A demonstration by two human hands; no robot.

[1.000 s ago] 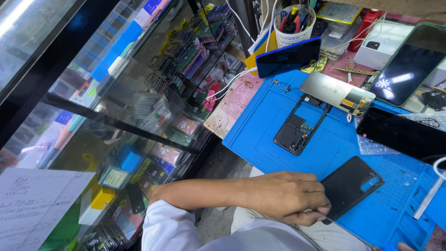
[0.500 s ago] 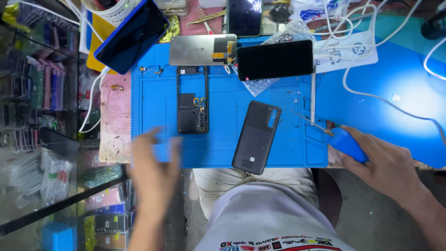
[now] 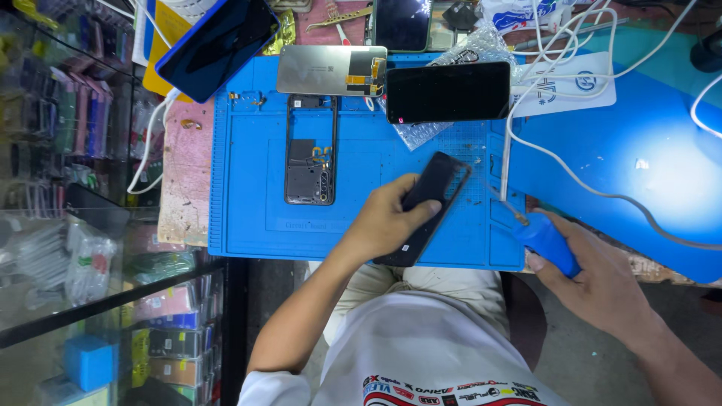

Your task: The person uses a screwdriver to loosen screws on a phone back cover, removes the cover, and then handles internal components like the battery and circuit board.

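My left hand [image 3: 387, 222] grips a dark phone back cover [image 3: 427, 197] and holds it tilted over the near edge of the blue work mat [image 3: 248, 180]. My right hand [image 3: 594, 282] is closed on a blue-handled tool [image 3: 545, 239] whose metal tip points at the mat's right edge. A bare phone frame [image 3: 310, 159] lies flat on the mat left of my left hand. Behind it rest a silvery screen panel [image 3: 331, 70] and a black phone screen [image 3: 449, 92].
A blue-cased phone [image 3: 218, 45] lies at the far left corner on a yellow pad. White cables [image 3: 560, 162] loop across the right side of the bench. A glass display counter [image 3: 83, 225] with packaged goods stands to the left. Another dark phone [image 3: 401, 22] lies at the back.
The view swung from the glass counter to straight over the mat. My left hand moved right and took hold of the dark back cover, lifting it. My right hand keeps the blue tool.
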